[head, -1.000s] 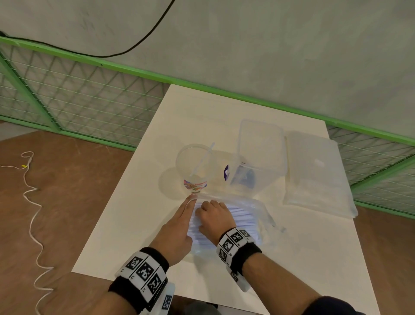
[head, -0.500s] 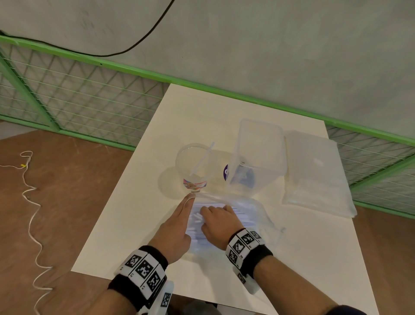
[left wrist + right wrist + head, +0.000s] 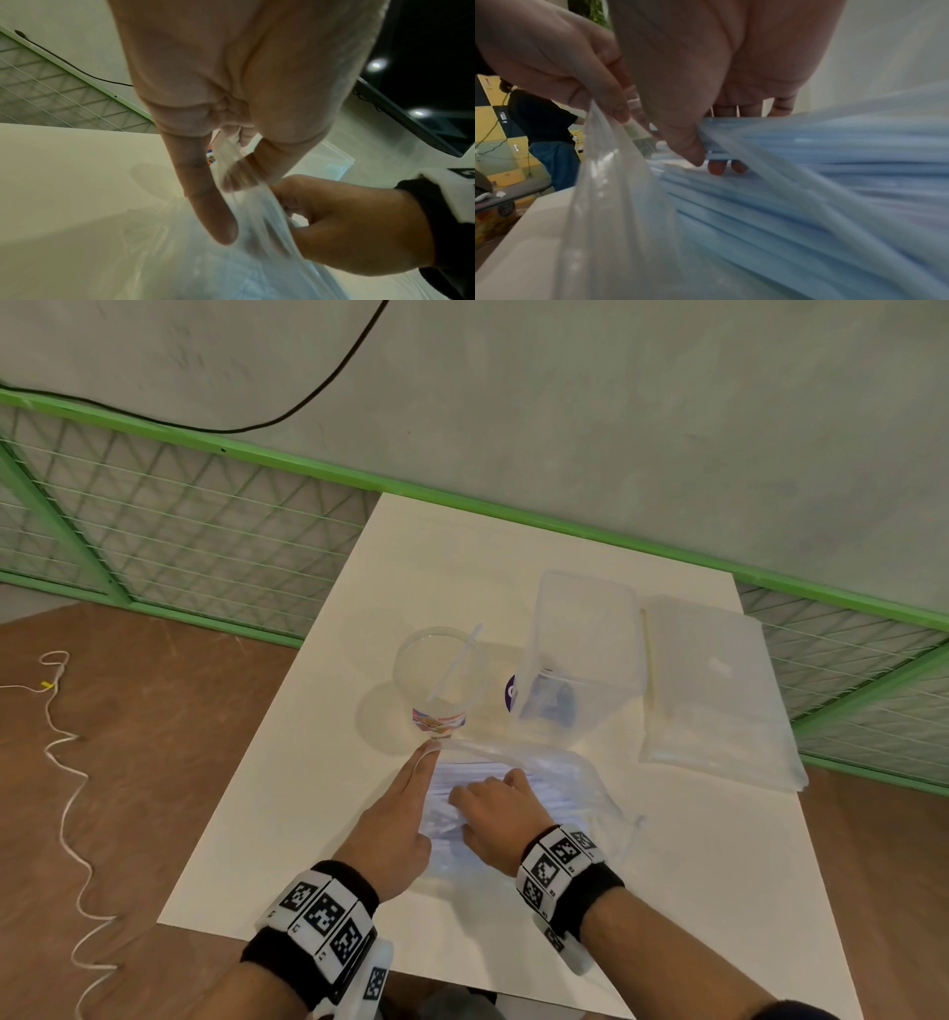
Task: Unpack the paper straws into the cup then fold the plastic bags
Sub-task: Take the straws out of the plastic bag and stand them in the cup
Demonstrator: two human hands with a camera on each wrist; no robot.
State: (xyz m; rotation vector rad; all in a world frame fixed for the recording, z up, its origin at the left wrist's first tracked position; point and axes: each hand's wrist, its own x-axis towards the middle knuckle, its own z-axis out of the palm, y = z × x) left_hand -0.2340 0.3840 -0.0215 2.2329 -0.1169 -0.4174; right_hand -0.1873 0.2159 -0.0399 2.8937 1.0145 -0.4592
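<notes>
Clear, crinkled plastic fills the near middle of the white rectangular table (image 3: 287, 814): a transparent plastic bag (image 3: 580, 793) lying flat, stuffed with pale blue paper-wrapped straws (image 3: 513, 775). Your left hand (image 3: 395, 824) pinches the bag's open edge between thumb and fingers, the index finger stretched out toward the cup; the left wrist view shows the film gathered in that pinch. Your right hand (image 3: 495, 819) reaches into the bag's mouth, and in the right wrist view its thumb and fingers (image 3: 716, 167) close on a bunch of the straws.

Just beyond your left fingertips stands a clear plastic cup with a red and blue printed band (image 3: 439, 680), upright, with one white straw (image 3: 454, 667) leaning inside it. Right of the cup sits a clear rectangular plastic container (image 3: 585, 654), and further right, a flat stack of clear plastic bags (image 3: 714, 690) lies near the table's edge.
</notes>
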